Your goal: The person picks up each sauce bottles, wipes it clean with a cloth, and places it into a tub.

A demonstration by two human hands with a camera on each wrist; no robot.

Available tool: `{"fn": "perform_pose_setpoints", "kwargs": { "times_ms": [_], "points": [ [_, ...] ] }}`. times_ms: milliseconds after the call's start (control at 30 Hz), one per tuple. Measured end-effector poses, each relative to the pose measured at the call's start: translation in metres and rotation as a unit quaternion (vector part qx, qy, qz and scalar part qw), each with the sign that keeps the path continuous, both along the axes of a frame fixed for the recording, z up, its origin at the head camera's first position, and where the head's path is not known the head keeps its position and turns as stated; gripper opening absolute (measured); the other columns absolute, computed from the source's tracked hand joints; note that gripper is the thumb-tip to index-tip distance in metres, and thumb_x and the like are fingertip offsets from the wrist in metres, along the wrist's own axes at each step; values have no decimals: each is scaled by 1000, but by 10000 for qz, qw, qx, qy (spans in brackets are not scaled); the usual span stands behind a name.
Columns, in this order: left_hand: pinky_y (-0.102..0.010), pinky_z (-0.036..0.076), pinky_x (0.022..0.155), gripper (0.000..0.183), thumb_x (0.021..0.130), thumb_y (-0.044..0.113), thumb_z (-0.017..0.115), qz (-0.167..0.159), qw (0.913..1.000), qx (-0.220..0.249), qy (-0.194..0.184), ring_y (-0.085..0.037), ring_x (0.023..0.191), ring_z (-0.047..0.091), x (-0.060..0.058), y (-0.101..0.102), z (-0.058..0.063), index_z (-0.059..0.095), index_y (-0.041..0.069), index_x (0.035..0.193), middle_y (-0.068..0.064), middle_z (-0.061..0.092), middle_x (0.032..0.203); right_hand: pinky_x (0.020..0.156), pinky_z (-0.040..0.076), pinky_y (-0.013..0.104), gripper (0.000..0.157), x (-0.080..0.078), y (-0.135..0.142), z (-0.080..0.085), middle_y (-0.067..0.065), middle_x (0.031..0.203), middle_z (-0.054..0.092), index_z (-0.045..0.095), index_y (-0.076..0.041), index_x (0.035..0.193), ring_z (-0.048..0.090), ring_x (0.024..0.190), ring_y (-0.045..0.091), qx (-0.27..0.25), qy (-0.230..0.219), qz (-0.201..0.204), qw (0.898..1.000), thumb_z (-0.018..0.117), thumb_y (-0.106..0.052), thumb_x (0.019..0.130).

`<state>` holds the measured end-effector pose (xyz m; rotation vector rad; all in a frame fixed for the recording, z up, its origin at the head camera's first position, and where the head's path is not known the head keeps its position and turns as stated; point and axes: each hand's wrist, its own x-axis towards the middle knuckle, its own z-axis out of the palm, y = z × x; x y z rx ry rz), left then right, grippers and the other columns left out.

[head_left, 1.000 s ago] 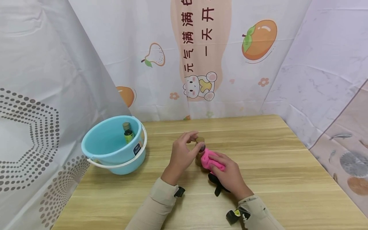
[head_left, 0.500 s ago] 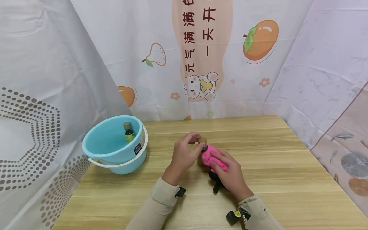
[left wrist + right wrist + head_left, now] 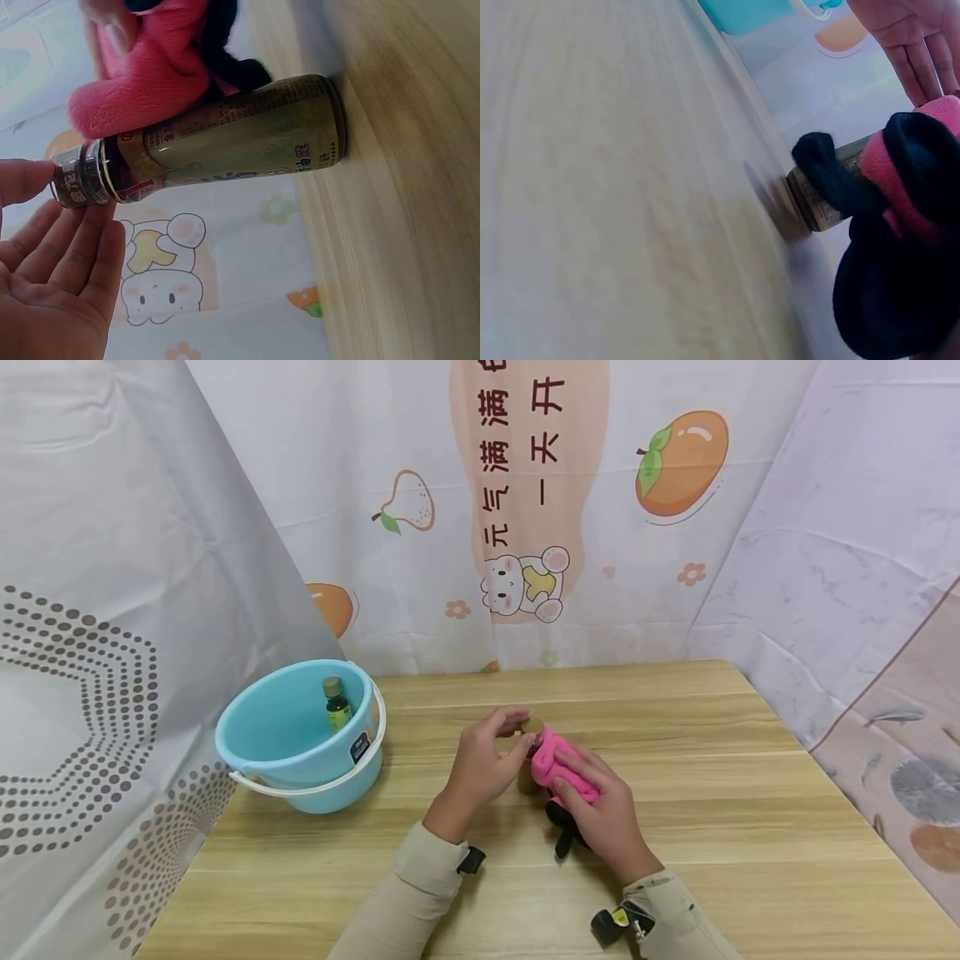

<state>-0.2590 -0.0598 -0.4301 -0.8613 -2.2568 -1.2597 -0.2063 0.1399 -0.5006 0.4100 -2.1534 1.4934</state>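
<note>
A glass bottle (image 3: 247,139) with a gold cap (image 3: 533,727) and printed label stands near the middle of the table, its base right at the tabletop. My left hand (image 3: 483,764) pinches the cap between thumb and fingers. My right hand (image 3: 606,814) grips a pink and black plush piece (image 3: 553,758), which looks like a soft toy. Its pink part lies against the upper side of the bottle, just below the cap. Black plush parts (image 3: 896,292) hang below the right hand, and one covers some of the bottle in the right wrist view.
A light blue bucket (image 3: 258,727) with a white handle stands at the table's left. Inside leans another small dark bottle (image 3: 337,706) with a yellow-green label. A printed curtain (image 3: 420,610) hangs behind the wooden table (image 3: 720,760).
The right hand has slid the pink plush up along the bottle toward the cap. The bottle's top has shifted slightly right, with the left hand still on the cap.
</note>
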Motion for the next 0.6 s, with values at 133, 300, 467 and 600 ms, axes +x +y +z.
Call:
{"fn": "perform_pose_setpoints", "kwargs": {
  "times_ms": [133,300,467,600],
  "points": [
    [-33,60,96,32,100,16,70,10,9999,-75,-65,-18,110,73,0,1,0,66,2,128,-9,73,123,104,41,7,34,-1,2,-2,11,146,61,76,-20,127,56,138,34,69,-338,-26,9994,79,-16,94],
    [-29,58,98,31,101,17,69,47,9998,-103,-133,-18,112,72,0,0,0,66,2,128,-8,73,124,103,43,8,33,-1,2,-3,6,146,62,76,-22,127,56,137,31,190,-736,80,9971,78,-16,94],
    [-27,58,99,29,101,17,68,113,9998,-108,-101,-18,113,72,1,0,1,67,4,127,-6,74,123,109,49,30,34,0,2,-1,2,145,63,76,-24,127,57,138,28,421,-1013,56,9939,79,-16,93],
    [-30,59,99,28,100,15,68,150,9998,-90,-32,-20,112,72,1,0,1,67,6,127,-8,74,123,109,51,46,35,0,2,0,2,145,63,76,-24,127,57,138,28,548,-1239,47,9908,79,-16,93]
  ]
}}
